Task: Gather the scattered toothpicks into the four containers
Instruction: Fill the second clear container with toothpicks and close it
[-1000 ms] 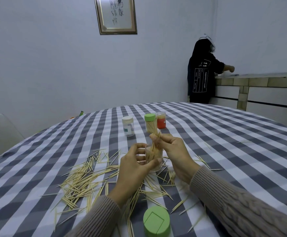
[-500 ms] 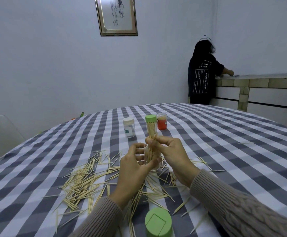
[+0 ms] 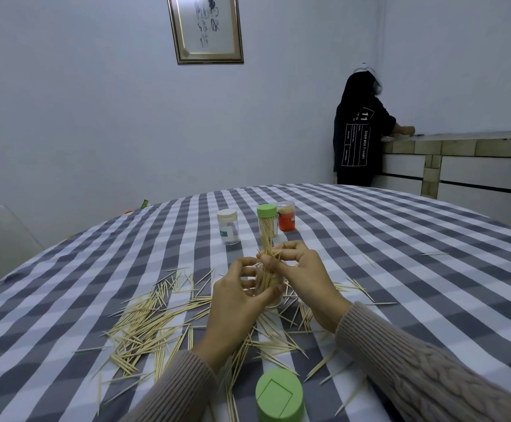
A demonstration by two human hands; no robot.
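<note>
While the left hand (image 3: 238,295) grips a clear container (image 3: 271,289) upright on the checked tablecloth (image 3: 400,269), the right hand (image 3: 301,274) pinches a bundle of toothpicks (image 3: 267,254) standing near-vertical directly above its mouth, loose toothpicks (image 3: 144,324) scattered alongside.

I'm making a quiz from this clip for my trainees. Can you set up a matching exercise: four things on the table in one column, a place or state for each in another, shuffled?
Things:
1. white-capped container
2. orange container
3. clear container
4. loose green lid

Places or states:
A. nearest the camera, standing alone
B. held in the left hand, toothpicks going in
C. farthest right of the back three
D. farthest left of the back three

Pairs: 1-D, 2-C, 3-B, 4-A
</note>
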